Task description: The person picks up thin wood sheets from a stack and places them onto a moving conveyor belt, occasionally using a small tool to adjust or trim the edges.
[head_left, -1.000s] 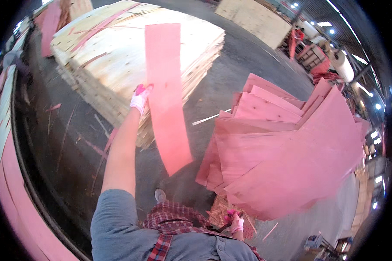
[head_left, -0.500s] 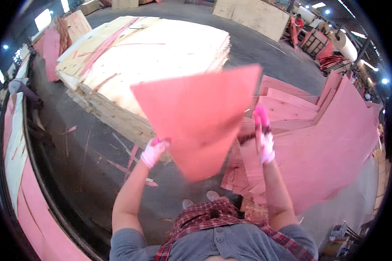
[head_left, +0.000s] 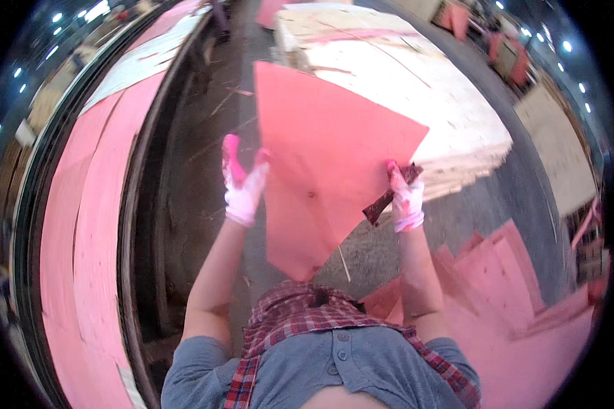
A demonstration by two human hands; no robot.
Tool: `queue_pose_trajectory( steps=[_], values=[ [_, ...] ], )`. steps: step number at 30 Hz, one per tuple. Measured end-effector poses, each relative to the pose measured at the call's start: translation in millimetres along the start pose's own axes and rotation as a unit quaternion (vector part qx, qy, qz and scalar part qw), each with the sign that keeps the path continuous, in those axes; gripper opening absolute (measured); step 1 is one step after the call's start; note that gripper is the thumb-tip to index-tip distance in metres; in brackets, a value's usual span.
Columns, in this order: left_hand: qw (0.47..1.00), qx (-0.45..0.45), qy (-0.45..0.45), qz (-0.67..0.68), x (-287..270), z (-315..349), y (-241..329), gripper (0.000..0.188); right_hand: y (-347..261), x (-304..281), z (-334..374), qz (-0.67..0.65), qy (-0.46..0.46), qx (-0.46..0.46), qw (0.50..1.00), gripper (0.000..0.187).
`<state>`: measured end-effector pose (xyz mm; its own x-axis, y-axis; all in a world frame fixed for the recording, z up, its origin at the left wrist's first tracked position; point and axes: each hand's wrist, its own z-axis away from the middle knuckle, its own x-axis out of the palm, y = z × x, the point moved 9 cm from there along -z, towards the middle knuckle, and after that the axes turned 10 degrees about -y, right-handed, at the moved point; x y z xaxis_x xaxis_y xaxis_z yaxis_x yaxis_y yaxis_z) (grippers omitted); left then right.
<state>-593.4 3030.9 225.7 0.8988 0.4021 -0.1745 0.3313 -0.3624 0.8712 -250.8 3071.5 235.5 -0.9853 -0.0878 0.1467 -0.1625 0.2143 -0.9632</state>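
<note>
A large pink veneer sheet [head_left: 320, 163], irregular in outline, is held up in front of me. My right hand [head_left: 407, 198], in a white glove with pink fingertips, is closed on the sheet's right edge. A dark brown strip [head_left: 379, 206] is also at that hand, crossing between the palm and the sheet. My left hand [head_left: 244, 184], gloved the same way, is beside the sheet's left edge. Its fingers point up and apart, with the thumb side at or near the edge; whether it touches cannot be made out.
A long conveyor-like bed [head_left: 92, 225] carrying pink and pale sheets runs along my left. Ahead to the right stands a stack of pale veneer sheets [head_left: 416, 88]. Pink sheets [head_left: 498, 293] lie piled at lower right. A large pale board [head_left: 556, 146] is at the far right.
My view has turned left, toward the long bed. The right hand has taken the pink sheet's right edge; my left hand has loosened from its left side, fingers now spread.
</note>
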Motion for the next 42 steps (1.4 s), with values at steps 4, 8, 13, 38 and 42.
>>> queue_pose_trajectory(
  steps=[4, 8, 13, 38, 42],
  values=[
    [0.974, 0.122, -0.049, -0.182, 15.2, 47.0, 136.1, 0.105, 9.3, 22.7, 16.6, -0.074, -0.075, 0.001, 0.994, 0.006],
    [0.973, 0.094, -0.002, -0.211, 16.1, 57.5, 171.3, 0.117, 36.1, 46.8, 33.0, -0.233, -0.177, 0.028, 0.956, 0.010],
    [0.991, 0.049, -0.001, -0.121, 5.6, 54.2, 166.6, 0.112, 9.7, 95.0, 28.1, -0.184, -0.279, 0.055, 0.941, 0.010],
    [0.971, 0.066, -0.058, -0.221, -123.5, 10.6, 230.8, 0.037, -18.6, 105.9, -4.7, -0.021, -0.140, 0.010, 0.990, 0.008],
    [0.835, 0.264, -0.228, -0.426, -81.3, -9.7, 229.8, 0.060, -31.1, 143.5, -0.7, -0.004, -0.177, -0.046, 0.983, 0.015]
  ],
)
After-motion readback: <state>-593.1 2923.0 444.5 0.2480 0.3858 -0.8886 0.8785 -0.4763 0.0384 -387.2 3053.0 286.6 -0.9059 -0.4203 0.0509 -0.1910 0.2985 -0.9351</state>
